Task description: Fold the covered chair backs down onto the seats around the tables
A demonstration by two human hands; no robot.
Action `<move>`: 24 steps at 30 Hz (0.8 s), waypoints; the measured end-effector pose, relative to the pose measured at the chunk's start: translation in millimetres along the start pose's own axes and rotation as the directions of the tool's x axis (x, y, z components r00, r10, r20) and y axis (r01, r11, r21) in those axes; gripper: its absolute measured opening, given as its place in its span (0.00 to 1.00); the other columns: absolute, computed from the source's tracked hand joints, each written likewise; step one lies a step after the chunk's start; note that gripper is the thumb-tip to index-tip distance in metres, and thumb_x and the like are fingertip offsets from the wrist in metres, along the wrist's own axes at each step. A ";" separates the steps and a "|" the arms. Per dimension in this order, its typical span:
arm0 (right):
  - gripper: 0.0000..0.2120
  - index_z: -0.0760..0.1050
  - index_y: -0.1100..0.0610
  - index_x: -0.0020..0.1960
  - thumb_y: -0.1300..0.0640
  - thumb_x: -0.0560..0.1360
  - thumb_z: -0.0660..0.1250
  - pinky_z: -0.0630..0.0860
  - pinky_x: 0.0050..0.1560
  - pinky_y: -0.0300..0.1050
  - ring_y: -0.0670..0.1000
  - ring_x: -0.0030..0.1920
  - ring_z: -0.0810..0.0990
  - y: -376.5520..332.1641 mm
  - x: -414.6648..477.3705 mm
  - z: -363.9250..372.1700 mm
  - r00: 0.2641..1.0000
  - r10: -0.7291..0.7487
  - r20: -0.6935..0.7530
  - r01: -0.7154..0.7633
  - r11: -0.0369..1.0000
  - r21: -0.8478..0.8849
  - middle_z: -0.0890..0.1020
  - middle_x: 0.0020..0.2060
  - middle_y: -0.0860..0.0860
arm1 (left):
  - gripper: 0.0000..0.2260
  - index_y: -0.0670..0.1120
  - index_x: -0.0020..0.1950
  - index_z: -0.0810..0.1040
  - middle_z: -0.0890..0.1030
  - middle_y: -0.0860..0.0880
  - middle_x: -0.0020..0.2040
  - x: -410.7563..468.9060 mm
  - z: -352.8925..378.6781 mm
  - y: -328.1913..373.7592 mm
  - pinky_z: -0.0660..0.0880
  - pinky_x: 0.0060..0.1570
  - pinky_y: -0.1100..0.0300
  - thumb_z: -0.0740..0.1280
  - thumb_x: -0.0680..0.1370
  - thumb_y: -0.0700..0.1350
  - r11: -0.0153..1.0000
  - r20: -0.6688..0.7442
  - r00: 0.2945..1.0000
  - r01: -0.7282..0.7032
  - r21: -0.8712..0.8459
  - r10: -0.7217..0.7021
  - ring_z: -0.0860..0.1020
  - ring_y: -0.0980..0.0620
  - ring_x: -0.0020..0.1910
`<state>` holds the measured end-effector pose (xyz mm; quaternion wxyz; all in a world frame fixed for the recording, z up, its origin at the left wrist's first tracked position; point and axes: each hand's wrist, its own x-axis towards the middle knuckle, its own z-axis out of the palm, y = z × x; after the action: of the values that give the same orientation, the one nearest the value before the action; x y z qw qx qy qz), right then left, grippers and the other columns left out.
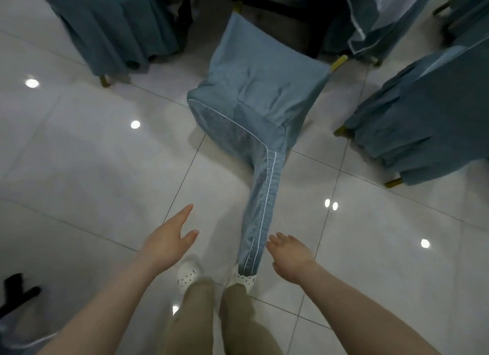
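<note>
Left hand (169, 238) and right hand (289, 254), fingers spread, empty, flank the chair back (260, 209).

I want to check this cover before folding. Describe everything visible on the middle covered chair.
The middle chair wears a dusty-blue cloth cover with thin white piping along its seams. Yellow leg tips poke out at its far side. Its narrow back reaches toward the person, ending above the shoes, between the left hand and right hand, both open. Neither grips it. It stands on pale glossy floor tiles.
</note>
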<state>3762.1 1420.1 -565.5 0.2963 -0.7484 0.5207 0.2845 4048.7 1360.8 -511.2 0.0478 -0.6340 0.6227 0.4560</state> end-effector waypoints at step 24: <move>0.20 0.67 0.69 0.68 0.58 0.81 0.56 0.55 0.71 0.64 0.68 0.67 0.67 -38.6 158.2 165.8 0.919 -0.113 0.378 0.340 0.711 -0.616 0.70 0.66 0.67 | 0.27 0.55 0.77 0.54 0.56 0.57 0.76 13.0 130.4 -194.5 0.56 0.69 0.62 0.60 0.80 0.52 0.974 -0.001 0.985 0.168 -0.150 -0.170 0.57 0.58 0.74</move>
<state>3826.1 1457.0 -785.9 0.1187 -0.8083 0.2322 0.5279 4140.6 1475.8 -693.7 0.0346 -0.6897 0.5310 0.4911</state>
